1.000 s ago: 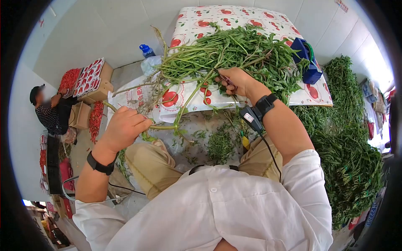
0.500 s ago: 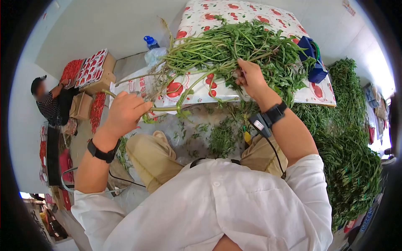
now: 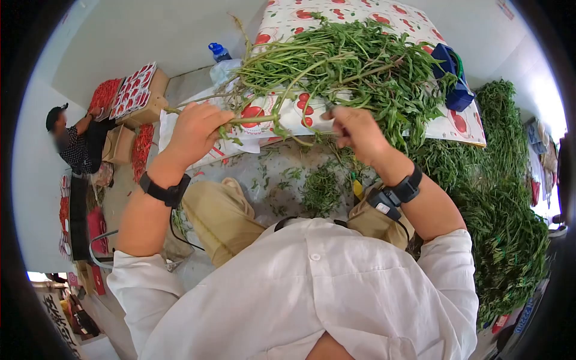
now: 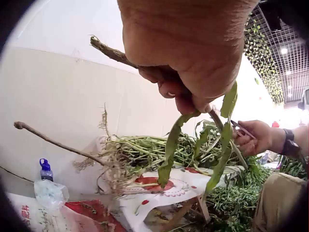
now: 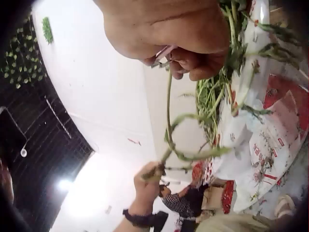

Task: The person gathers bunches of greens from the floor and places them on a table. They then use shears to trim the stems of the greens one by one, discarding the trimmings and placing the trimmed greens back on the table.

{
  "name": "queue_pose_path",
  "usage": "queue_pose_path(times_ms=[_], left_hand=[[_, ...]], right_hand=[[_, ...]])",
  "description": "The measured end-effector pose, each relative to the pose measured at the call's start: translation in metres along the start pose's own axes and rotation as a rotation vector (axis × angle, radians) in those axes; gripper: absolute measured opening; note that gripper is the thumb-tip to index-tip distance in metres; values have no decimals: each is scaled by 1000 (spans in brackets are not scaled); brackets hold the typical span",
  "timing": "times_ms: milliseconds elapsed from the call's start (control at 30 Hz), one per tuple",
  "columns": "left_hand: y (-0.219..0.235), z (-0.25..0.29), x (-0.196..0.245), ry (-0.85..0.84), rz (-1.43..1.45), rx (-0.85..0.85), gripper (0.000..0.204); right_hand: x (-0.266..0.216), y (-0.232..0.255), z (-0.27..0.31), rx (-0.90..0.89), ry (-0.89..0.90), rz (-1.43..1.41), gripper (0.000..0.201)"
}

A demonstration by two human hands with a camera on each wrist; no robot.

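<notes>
My left hand [image 3: 198,131] grips a thick green stem [image 3: 255,120], whose branches arch right over the cloth's front edge. Its fingers curl round the stem in the left wrist view, with a brown end sticking out and long leaves hanging below. My right hand [image 3: 363,135] is at the front of the leafy pile [image 3: 384,78], its fingers curled round a small pinkish tool [image 5: 166,52] with a metal tip. In the right wrist view a thin shoot [image 5: 168,96] meets that tip; whether it is pinched is unclear.
A patterned cloth [image 3: 459,133] covers the table beneath the pile. A blue holder [image 3: 459,99] stands at its right, a blue bottle [image 3: 219,53] behind left. Cut greens [image 3: 504,240] cover the right floor; a seated person [image 3: 75,141] is at far left beside boxes [image 3: 119,144].
My left hand has moved up and to the right with the stem. The right hand has shifted right, then down towards the table's front edge, off the pile.
</notes>
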State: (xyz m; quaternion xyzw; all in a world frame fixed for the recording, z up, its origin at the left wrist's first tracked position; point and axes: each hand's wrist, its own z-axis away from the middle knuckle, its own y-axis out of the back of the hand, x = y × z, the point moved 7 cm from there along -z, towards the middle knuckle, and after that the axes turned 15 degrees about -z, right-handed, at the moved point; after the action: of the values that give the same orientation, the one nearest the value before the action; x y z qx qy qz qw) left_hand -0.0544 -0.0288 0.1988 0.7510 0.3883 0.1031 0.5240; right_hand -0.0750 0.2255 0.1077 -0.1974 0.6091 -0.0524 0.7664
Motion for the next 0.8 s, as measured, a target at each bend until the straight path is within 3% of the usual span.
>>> queue_pose_path(times_ms=[67,200,400,800], left_hand=[[-4,-14,6,0,32,0,31],[-16,-37,15,-32,53,3,33],[-15,-62,25,-80,57,88,28],[-31,-90,41,-120,49,42,28]], right_hand=[[15,-9,0,-122,-41,102,34],[11,-5,-6,-96,-33,274,32],[-2,19,-12,-54,78,284,34],[-12,34,-13,-73,32,137,30]])
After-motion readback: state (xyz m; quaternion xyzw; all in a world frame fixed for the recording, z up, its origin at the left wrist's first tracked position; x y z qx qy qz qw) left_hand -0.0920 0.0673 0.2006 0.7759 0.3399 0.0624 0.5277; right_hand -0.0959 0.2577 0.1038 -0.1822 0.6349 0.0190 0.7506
